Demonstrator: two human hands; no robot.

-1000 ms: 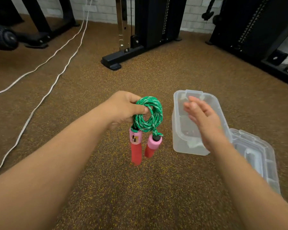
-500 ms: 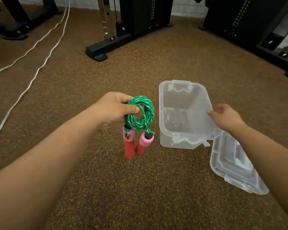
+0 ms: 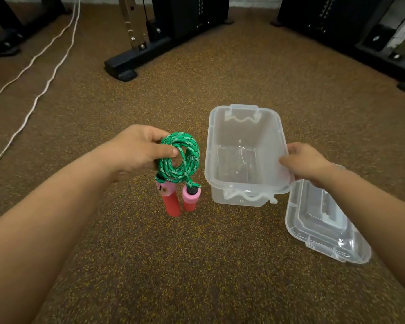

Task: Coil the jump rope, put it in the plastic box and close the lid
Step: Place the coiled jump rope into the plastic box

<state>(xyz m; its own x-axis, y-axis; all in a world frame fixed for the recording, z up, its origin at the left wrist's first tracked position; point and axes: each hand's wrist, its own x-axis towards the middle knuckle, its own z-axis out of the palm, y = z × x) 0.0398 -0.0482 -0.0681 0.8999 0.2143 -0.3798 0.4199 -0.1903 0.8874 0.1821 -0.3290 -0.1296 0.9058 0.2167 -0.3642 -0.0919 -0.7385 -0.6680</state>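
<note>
**Coiled rope held beside the open box**

Head view: your left hand [image 3: 138, 150] is clamped on the green braided jump rope [image 3: 180, 157], coiled into a tight loop, its two pink-and-red foam handles [image 3: 178, 198] hanging down above the brown speckled floor [image 3: 197, 265]. Just right of it stands the clear rectangular plastic box [image 3: 243, 190], open. Your right hand [image 3: 306, 162] grips the box's right rim, thumb over the edge. The clear plastic lid [image 3: 325, 225] lies on the floor, near right of the box.
</note>
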